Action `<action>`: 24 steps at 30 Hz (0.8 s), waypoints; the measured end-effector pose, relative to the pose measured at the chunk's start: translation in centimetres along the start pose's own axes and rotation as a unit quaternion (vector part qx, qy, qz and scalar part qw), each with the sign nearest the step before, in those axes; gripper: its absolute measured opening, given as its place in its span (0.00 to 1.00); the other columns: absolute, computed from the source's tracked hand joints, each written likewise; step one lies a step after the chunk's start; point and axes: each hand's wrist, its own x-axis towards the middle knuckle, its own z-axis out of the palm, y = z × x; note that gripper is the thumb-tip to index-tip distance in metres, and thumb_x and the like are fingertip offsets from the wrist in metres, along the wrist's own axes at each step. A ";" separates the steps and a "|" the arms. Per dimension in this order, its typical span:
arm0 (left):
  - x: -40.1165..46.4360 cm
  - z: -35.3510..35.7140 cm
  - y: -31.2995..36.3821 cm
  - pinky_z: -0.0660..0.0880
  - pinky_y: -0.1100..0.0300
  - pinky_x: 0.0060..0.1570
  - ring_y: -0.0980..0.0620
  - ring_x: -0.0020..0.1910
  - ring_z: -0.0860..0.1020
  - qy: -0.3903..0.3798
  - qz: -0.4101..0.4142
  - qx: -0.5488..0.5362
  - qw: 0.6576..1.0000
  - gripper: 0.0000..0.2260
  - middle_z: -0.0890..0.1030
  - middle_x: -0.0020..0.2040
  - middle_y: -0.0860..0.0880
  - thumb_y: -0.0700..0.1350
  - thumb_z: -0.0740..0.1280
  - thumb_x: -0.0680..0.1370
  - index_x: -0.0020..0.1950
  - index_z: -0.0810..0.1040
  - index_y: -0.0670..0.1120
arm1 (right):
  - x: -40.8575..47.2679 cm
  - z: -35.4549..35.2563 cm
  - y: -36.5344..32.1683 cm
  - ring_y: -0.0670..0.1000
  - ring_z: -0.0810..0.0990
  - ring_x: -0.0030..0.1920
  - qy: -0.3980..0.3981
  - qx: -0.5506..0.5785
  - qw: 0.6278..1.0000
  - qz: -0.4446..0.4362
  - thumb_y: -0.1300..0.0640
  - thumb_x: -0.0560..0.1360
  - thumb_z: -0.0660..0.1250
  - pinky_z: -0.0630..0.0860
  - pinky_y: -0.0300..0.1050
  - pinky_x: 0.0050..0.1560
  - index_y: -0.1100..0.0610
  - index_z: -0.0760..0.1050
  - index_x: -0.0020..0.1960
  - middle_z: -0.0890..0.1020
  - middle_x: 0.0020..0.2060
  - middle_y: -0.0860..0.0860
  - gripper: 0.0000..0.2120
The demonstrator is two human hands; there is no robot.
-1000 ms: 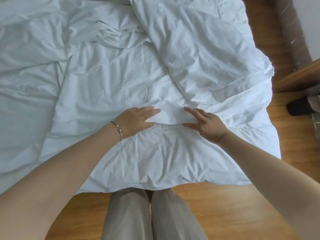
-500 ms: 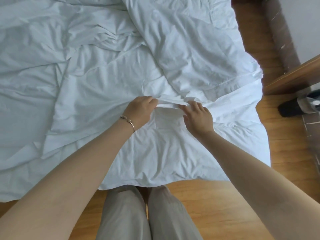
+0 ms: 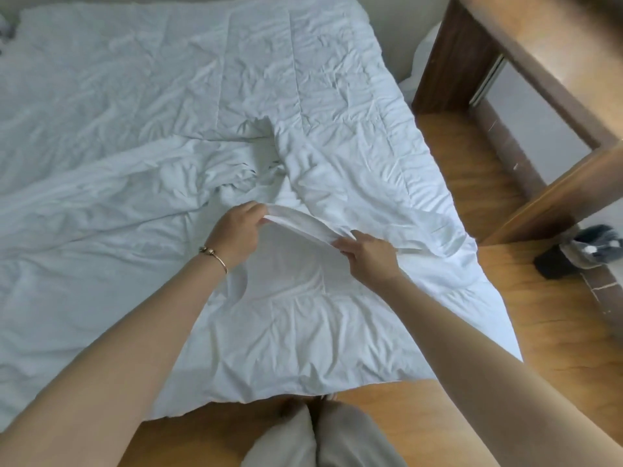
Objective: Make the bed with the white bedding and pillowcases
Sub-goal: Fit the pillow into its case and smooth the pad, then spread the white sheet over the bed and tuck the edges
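The left hand (image 3: 237,235) and the right hand (image 3: 369,256) are standing a little apart, each pinching one end of a raised fold (image 3: 298,224) of the white bedding (image 3: 151,106), which is lying wrinkled over the bed. The person should probably be pulling evenly with both hands, keeping the edge straight.

Soft, even daylight, fairly bright, no hard shadows anywhere. Faint grey shading in the creases of the white bedding (image 3: 303,96), with a cool bluish cast across it. A pale sheen on the wooden desk (image 3: 553,62) at upper right, blurred there toward the corner. Wide-angle bending at the edges, forearms swollen and stretched near the bottom. Slight softness overall; dark object on the floor (image 3: 580,257) at right smeared and unreadable.
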 end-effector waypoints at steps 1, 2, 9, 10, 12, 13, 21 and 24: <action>-0.3 -0.7 -0.5 0.72 0.52 0.33 0.39 0.36 0.77 -0.026 0.034 0.024 0.999 0.08 0.76 0.38 0.41 0.40 0.59 0.76 0.40 0.74 0.39 | -0.6 -0.2 -0.7 0.57 0.80 0.52 -0.076 -0.028 0.997 0.005 0.67 0.73 0.64 0.72 0.47 0.37 0.42 0.77 0.64 0.79 0.54 0.51 0.26; -1.0 -1.1 -1.1 0.72 0.53 0.33 0.40 0.37 0.77 -0.072 0.067 0.062 0.993 0.07 0.77 0.39 0.43 0.40 0.59 0.76 0.41 0.74 0.41 | -1.5 -0.1 -1.0 0.56 0.77 0.58 -0.138 -0.064 0.988 0.007 0.69 0.72 0.62 0.72 0.48 0.41 0.39 0.70 0.70 0.75 0.63 0.50 0.34; -9.9 1.6 -5.2 0.71 0.57 0.54 0.51 0.62 0.73 -0.484 -0.084 0.150 0.858 0.08 0.71 0.64 0.58 0.51 0.58 0.81 0.49 0.76 0.54 | -9.7 3.0 1.9 0.49 0.59 0.75 -0.354 0.025 0.917 0.180 0.59 0.77 0.62 0.68 0.49 0.67 0.40 0.77 0.62 0.59 0.76 0.44 0.19; -10.5 2.3 -4.9 0.70 0.55 0.59 0.52 0.65 0.71 -0.513 -0.092 0.134 0.843 0.08 0.68 0.66 0.61 0.53 0.58 0.80 0.47 0.76 0.57 | -10.2 3.1 2.2 0.48 0.60 0.74 -0.341 0.043 0.918 0.198 0.59 0.78 0.62 0.68 0.49 0.68 0.42 0.78 0.61 0.59 0.77 0.46 0.17; -10.8 3.7 -3.8 0.69 0.52 0.63 0.54 0.66 0.69 -0.508 -0.098 0.095 0.850 0.08 0.68 0.67 0.61 0.54 0.58 0.80 0.48 0.76 0.58 | -10.5 3.1 2.8 0.49 0.62 0.74 -0.318 0.056 0.920 0.221 0.58 0.79 0.62 0.67 0.50 0.69 0.45 0.77 0.64 0.61 0.76 0.48 0.16; -10.3 4.3 -3.0 0.70 0.51 0.62 0.53 0.64 0.71 -0.490 -0.104 0.076 0.862 0.09 0.70 0.65 0.60 0.53 0.57 0.80 0.49 0.77 0.57 | -10.3 3.1 3.1 0.50 0.63 0.73 -0.315 0.057 0.919 0.230 0.57 0.79 0.62 0.66 0.50 0.69 0.46 0.75 0.66 0.61 0.76 0.50 0.17; -3.9 11.6 5.1 0.70 0.57 0.58 0.48 0.60 0.74 -0.413 -0.321 -0.126 0.843 0.15 0.73 0.64 0.49 0.52 0.62 0.79 0.65 0.72 0.50 | -7.7 2.1 6.0 0.53 0.66 0.71 -0.305 0.086 0.919 0.236 0.58 0.79 0.60 0.70 0.52 0.66 0.46 0.57 0.77 0.62 0.74 0.51 0.29; -2.2 15.4 7.4 0.66 0.55 0.63 0.43 0.68 0.68 -0.282 -0.468 -0.171 0.820 0.31 0.65 0.72 0.42 0.51 0.67 0.77 0.75 0.60 0.41 | -6.4 2.1 7.9 0.53 0.68 0.69 -0.322 0.087 0.923 0.192 0.57 0.79 0.60 0.71 0.52 0.64 0.47 0.56 0.78 0.65 0.72 0.52 0.29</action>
